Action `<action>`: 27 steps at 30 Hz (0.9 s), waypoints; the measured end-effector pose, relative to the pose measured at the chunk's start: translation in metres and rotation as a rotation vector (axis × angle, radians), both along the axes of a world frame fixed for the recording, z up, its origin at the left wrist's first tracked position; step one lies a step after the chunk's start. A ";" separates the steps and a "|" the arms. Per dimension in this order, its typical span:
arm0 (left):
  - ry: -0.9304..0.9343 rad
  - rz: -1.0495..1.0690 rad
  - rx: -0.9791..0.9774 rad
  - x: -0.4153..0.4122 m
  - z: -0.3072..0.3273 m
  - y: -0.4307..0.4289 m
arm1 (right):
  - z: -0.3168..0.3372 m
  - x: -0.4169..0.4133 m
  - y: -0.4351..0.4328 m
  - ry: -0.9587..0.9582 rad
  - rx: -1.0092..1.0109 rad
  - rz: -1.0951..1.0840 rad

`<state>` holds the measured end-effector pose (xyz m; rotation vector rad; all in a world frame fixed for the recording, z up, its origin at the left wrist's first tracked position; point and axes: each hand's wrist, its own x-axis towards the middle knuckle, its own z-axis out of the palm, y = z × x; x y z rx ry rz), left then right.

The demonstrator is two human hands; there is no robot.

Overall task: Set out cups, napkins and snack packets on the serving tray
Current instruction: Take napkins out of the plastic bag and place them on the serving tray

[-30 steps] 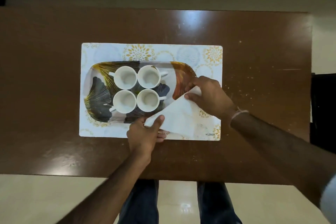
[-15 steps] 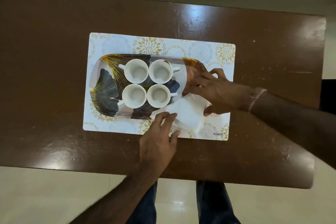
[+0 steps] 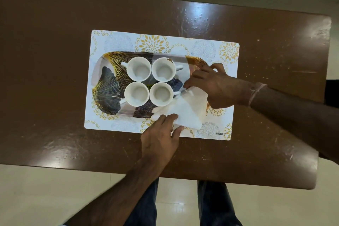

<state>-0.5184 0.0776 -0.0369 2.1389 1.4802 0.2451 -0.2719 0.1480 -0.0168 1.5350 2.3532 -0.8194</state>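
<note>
The napkin (image 3: 185, 110) is thin white paper, so it should weigh next to nothing, flop wherever it is unsupported, crease readily and tear if tugged from both ends at once; the sensible hold is a light pinch at a corner or along a folded edge, with the flat of the fingers pressing the rest down rather than dragging it. It looks like a folded, roughly triangular white sheet lying at the right end of the serving tray (image 3: 105, 86), its near corner spilling over the tray's rim onto the patterned placemat (image 3: 113, 42) at about five o'clock from the cups. The left hand (image 3: 159, 137) rests its fingertips on the napkin's near-left corner, fingers extended and pressing, not curled around anything. The right hand (image 3: 214, 84) lies over the far-right part of the napkin, fingers bent down onto it; whether it pinches the paper or only pins it is hard to tell, since the palm hides the contact. Four white cups (image 3: 152, 82) stand upright in a tight square at the middle of the tray, at about nine o'clock from the napkin, the nearest handle almost touching the paper. The tray is glossy with a dark and gold leaf print. No snack packets are visible on the brown table (image 3: 55, 79).
</note>
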 end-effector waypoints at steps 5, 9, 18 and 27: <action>-0.074 0.033 0.012 0.005 -0.001 0.002 | -0.004 -0.003 0.005 0.079 0.089 -0.171; -0.110 0.091 -0.034 0.014 -0.001 0.003 | -0.009 -0.008 0.007 0.063 0.161 -0.163; -0.084 0.171 -0.096 0.024 -0.004 -0.005 | -0.011 -0.010 0.006 -0.051 0.135 -0.041; -0.071 0.157 -0.126 0.020 0.000 -0.005 | -0.013 -0.013 0.008 -0.060 0.041 -0.054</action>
